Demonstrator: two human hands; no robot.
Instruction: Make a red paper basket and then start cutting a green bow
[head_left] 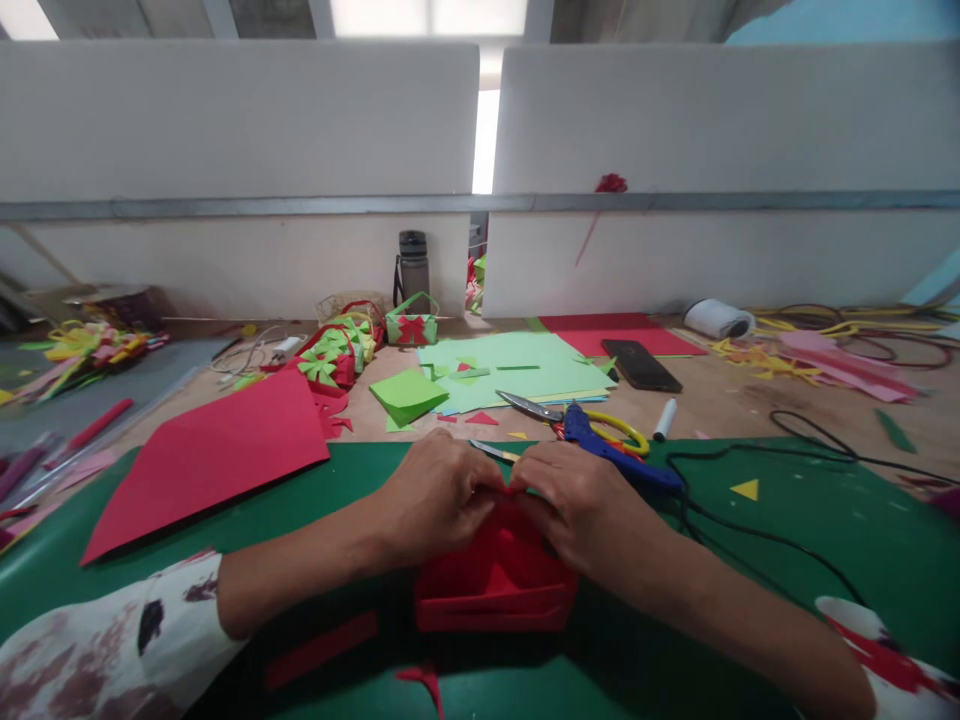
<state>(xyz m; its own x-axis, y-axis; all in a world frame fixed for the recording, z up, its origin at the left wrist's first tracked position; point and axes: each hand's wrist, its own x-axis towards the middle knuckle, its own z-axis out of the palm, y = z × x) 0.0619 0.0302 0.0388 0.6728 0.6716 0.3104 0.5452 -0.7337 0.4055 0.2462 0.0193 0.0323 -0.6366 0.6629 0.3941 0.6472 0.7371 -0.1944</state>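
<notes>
- Red paper box (491, 612): over green mat (360, 468), body on the wearer's side of both fingertips, near wall running crosswise.
- Left hand (442, 495): I see it pinched at the far edge.
- Right hand (581, 500): likewise, equally near.

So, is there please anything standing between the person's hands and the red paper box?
Nothing visible does. The left hand and the right hand both pinch the far edge of the red paper box. The blue glue gun lies beyond the right hand, not between.
</notes>
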